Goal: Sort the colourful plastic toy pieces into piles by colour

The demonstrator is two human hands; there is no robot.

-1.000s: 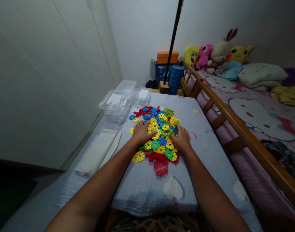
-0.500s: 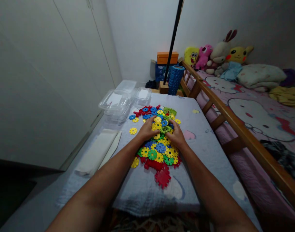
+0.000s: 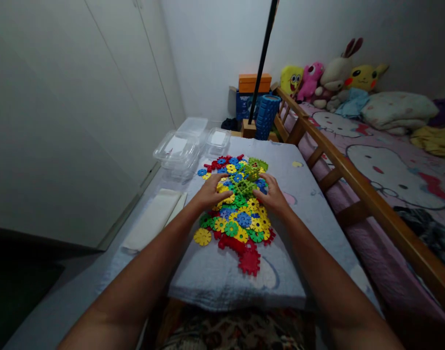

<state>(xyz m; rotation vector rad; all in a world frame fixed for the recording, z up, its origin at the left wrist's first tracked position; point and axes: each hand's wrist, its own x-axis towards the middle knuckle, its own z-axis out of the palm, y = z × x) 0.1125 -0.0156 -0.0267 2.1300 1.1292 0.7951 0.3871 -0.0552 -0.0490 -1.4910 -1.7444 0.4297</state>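
A heap of plastic snowflake-disc building pieces in yellow, blue and green (image 3: 243,219) lies on the cloth-covered table. My left hand (image 3: 212,191) rests at the heap's left side, fingers apart and curved round some yellow discs (image 3: 228,197). On the opposite side is my right hand (image 3: 274,195), its thumb and fingers spread beside blue discs. Between the hands lie green lattice-like pieces (image 3: 243,187). Red gear-edged pieces (image 3: 249,261) lie at the near end, and more red pieces (image 3: 222,161) at the far end. Neither hand has a piece gripped that I can see.
Clear plastic boxes (image 3: 178,150) stand at the table's far left, with a smaller lidded box (image 3: 218,138) beside them. A folded pale cloth (image 3: 154,218) lies on the left. Along the right runs a wooden bed rail (image 3: 339,167). A blue foam roller (image 3: 267,116) stands behind.
My hands have moved apart, the left one outward to the left. More green pieces now show between them. The loose yellow disc left of the heap is no longer visible. The view has shifted slightly.
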